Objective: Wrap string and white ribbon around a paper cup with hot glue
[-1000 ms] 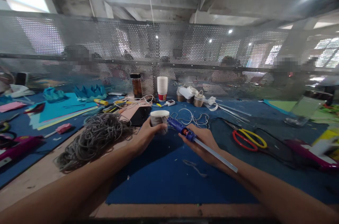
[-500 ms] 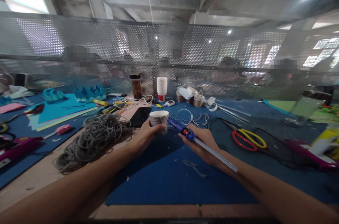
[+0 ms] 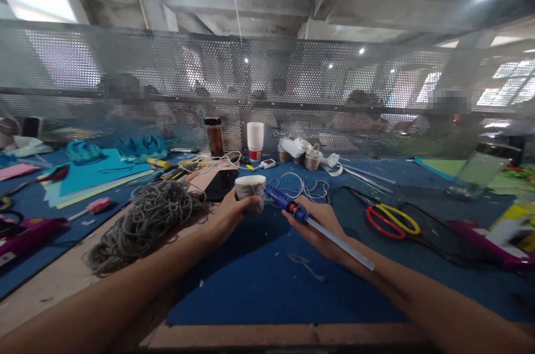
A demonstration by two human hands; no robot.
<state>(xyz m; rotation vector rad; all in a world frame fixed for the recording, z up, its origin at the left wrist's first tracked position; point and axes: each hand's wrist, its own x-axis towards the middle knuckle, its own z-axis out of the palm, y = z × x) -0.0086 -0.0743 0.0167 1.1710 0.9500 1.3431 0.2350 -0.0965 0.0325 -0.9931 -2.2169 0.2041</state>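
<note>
My left hand (image 3: 229, 213) is closed around a small paper cup (image 3: 251, 189), its white rim facing up and its side greyish. In my right hand (image 3: 320, 220) is a blue glue gun (image 3: 286, 202), with a clear glue stick (image 3: 340, 242) sticking out of its back toward my forearm. The gun's nozzle points left and is at the cup's right side; whether it touches I cannot tell. A tangled heap of grey cord (image 3: 146, 226) lies left of my left hand. Behind the gun, thin white string (image 3: 298, 184) lies in loops.
Red-and-yellow-handled scissors (image 3: 393, 220) and a purple glue gun (image 3: 493, 242) lie to the right. A glass jar (image 3: 480, 173) stands beyond them. At the back are stacked paper cups (image 3: 255, 139), a dark-lidded jar (image 3: 214, 137) and a perforated screen (image 3: 292, 75). Coloured paper (image 3: 98, 173) lies left.
The cup seems turned very slightly in my left hand. Otherwise both hands and the glue gun stay nearly where they were.
</note>
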